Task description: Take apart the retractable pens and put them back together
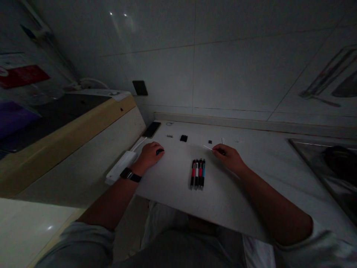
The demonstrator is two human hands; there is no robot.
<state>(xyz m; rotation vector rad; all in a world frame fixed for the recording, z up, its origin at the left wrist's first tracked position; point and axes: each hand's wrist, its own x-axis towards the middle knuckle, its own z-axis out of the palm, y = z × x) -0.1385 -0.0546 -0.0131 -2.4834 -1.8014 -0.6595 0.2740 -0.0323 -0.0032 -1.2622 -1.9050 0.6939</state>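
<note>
My left hand (pixel 150 154), with a dark watch on its wrist, rests on the left of the counter. Its fingers are closed on a small dark piece (pixel 159 151) whose kind I cannot make out. To the right, my right hand (pixel 228 156) pinches a thin white stick (pixel 208 147) that points left, perhaps a pen refill. Between the hands and nearer to me, several click pens (pixel 198 174) with red, white and blue barrels lie side by side. Beyond them are small black parts (pixel 183 138) in a group and a row of tiny spring-like pieces (pixel 169 136).
A dark flat square (pixel 210 142) and a small white strip (pixel 223 140) lie behind my right hand. At the left stand a phone (pixel 151 129) and a white power strip (pixel 121 165) with its cable. A metal-edged sink or hob (pixel 309 163) borders the right side.
</note>
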